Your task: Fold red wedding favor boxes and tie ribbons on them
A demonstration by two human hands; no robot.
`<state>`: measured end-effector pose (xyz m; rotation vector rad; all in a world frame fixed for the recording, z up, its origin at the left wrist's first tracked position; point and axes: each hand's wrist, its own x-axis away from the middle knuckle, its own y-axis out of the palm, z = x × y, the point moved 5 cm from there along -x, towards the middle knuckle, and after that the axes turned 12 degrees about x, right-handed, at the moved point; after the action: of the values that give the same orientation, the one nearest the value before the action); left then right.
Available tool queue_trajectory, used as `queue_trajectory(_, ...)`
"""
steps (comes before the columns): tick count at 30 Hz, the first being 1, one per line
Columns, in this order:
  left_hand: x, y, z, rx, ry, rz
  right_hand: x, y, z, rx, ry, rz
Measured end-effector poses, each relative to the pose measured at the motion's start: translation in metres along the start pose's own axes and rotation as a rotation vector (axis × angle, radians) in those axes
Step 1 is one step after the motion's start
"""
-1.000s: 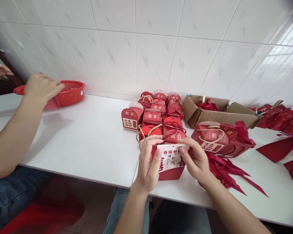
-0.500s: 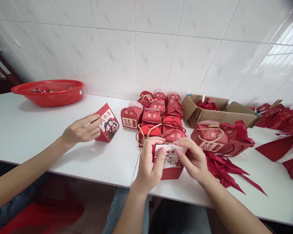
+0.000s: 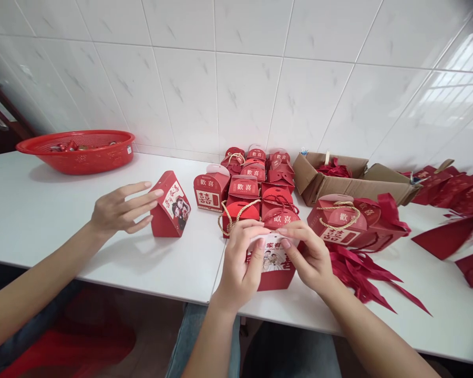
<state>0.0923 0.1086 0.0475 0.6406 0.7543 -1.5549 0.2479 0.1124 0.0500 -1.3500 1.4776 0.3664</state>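
A red gift box [image 3: 276, 281] with a white printed panel stands on the white table in front of me. My left hand [image 3: 240, 257] pinches the left part of its top edge between thumb and fingers. On the right part of the same edge, my right hand [image 3: 311, 254] pinches it in the same way. The box's top is partly hidden by my fingers. Just behind it are red boxes with cord handles, among them one with gold cord [image 3: 242, 210]. Loose dark red ribbons [image 3: 366, 278] lie to the right of my right hand.
At left, a co-worker's hand [image 3: 120, 210] is beside a red gift box [image 3: 169, 212] with a couple picture. A red plastic basket [image 3: 82, 163] holds small items. An open cardboard box [image 3: 339, 189] stands at the wall, and more red boxes [image 3: 350, 223] are on the right.
The co-worker's box, tilted before, now stands upright on the table, and that hand's fingers have spread. My hands stay on my box's top edge with only slight finger movement.
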Motion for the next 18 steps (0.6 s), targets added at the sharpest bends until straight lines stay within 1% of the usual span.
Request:
queue_trajectory(5, -0.002, -0.001, 0.001, -0.007, 0.007, 0.001, -0.002, 0.000, 0.000, 0.000, -0.022, 0.010)
queue_trajectory(12, -0.001, 0.000, -0.002, 0.021, -0.033, -0.028, -0.001, 0.001, 0.002, 0.036, -0.033, 0.018)
queue_trajectory(13, 0.000, 0.000, -0.003, 0.017, -0.053, -0.014, -0.001, 0.001, 0.001, 0.043, -0.029, 0.021)
queue_trajectory(15, 0.002, -0.003, -0.007, 0.037, -0.119, 0.053, -0.001, 0.001, 0.001, 0.054, -0.019, 0.027)
queue_trajectory(17, 0.004, -0.006, -0.012, 0.109, -0.213, 0.123, -0.001, 0.000, 0.001, 0.056, -0.010, 0.030)
queue_trajectory(18, 0.005, -0.006, -0.014, 0.150, -0.261, 0.133, -0.001, 0.000, 0.001, 0.055, -0.007, 0.031)
